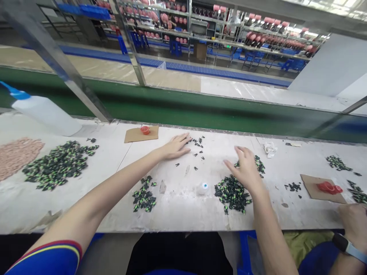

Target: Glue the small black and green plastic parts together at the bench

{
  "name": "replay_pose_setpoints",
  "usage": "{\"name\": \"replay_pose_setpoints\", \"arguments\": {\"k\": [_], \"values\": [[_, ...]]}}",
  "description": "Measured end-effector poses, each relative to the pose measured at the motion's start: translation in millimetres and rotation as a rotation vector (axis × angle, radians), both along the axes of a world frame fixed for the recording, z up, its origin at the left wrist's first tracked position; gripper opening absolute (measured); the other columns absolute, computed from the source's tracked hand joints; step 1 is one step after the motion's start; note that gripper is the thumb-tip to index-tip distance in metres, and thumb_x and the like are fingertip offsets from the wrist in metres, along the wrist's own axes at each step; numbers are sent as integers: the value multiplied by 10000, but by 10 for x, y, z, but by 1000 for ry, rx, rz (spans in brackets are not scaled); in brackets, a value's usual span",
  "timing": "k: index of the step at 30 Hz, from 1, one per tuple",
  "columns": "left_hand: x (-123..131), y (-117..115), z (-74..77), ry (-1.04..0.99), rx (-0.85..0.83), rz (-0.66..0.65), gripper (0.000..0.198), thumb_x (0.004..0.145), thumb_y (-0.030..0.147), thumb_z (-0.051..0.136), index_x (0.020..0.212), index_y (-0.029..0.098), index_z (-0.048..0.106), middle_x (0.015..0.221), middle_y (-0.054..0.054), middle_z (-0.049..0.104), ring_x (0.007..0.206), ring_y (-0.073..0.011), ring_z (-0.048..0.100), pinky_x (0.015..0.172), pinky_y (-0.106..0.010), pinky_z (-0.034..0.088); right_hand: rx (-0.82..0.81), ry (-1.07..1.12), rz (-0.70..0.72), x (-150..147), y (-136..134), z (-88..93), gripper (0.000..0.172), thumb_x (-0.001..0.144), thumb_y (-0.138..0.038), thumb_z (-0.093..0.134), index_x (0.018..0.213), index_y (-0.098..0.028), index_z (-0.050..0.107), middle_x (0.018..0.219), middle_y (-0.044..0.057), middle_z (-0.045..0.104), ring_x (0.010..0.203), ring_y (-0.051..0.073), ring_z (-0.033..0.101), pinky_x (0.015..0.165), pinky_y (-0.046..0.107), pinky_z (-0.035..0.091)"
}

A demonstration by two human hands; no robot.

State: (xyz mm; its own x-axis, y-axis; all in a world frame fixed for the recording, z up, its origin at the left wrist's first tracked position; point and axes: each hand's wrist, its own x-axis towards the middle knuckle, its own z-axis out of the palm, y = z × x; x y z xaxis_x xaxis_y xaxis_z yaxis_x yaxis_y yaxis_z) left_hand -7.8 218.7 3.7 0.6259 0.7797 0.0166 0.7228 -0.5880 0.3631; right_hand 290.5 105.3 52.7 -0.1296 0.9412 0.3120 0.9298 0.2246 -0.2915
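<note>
Head view: loose black pieces (198, 144) lie scattered across the pale worktop (177, 215), right by the left fingertips!
Left hand (177, 147): palm down, fingers spread, nothing seen clasped.
Handling: these look featherlight, stiff, probably plastic and quick to skid; a fingertip pinch on the narrow sides should suit.
Right hand (247, 168): fingers splayed, gripping nothing visible, over knobbly black-and-green pieces (233, 193); touching or not, can't tell.
Between the hands, nearer the edge: small whitish bottle (202, 189), blue-tipped.
Farther left: flat brown cardboard (132, 136) under a glossy red cup (145, 130); smooth white squeeze bottle (47, 114) beyond.
</note>
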Motion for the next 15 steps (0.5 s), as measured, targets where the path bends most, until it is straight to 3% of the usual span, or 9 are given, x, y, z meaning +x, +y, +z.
{"name": "replay_pose_setpoints", "arguments": {"k": [4,7,11,15], "values": [[93,42,-65,23,-16,-101,694,955,539,284,1500,119,200,1593,-156,89,1469,-294,113,1179,-476,123,-309,-129,301,-402,686,-154,863,858,-689,392,1474,-90,304,1574,208,176,1456,396,97,1138,590,196],[122,-24,-47,32,-24,-179,726,950,572,268,1510,122,166,1592,-138,111,1474,-269,96,1189,-455,88,-462,-182,427,-656,969,-248,875,887,-679,327,1502,-69,208,1587,195,71,1469,359,19,1159,585,114],[80,-207,-16,9,-71,-246,761,943,592,270,1516,108,138,1594,-140,87,1475,-255,88,1195,-411,103,-465,-176,516,-796,1008,-357,856,920,-636,292,1498,-17,173,1576,213,79,1473,321,35,1180,544,89],[-23,-515,31,47,-135,-295,778,944,594,276,1523,109,89,1594,-140,52,1475,-261,48,1199,-423,87,-423,-140,625,-779,737,-452,839,933,-608,303,1493,2,167,1571,220,72,1473,294,57,1197,491,101]]}}
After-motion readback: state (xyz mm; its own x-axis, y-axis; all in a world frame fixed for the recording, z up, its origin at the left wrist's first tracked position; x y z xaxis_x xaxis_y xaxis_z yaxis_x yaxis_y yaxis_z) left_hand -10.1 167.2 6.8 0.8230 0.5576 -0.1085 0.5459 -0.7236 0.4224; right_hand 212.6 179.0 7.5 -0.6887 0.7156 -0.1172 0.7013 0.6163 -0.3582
